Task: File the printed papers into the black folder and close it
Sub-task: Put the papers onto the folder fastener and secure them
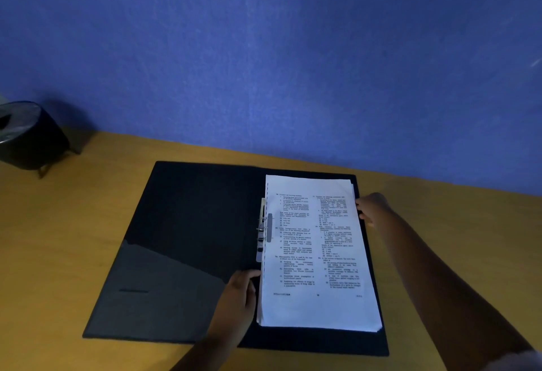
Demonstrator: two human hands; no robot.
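Note:
The black folder point(181, 238) lies open flat on the wooden table. A stack of printed papers point(316, 253) rests on its right half, the left edge by the metal clip point(264, 233) at the spine. My left hand point(239, 291) rests on the folder at the stack's lower left edge, fingers touching the paper side. My right hand point(371, 208) presses against the stack's upper right edge. Neither hand lifts the stack; whether they grip it is unclear.
A dark bin with a plastic liner point(26, 136) stands at the far left on the table point(73, 224). A blue wall point(264, 62) runs right behind the folder's far edge.

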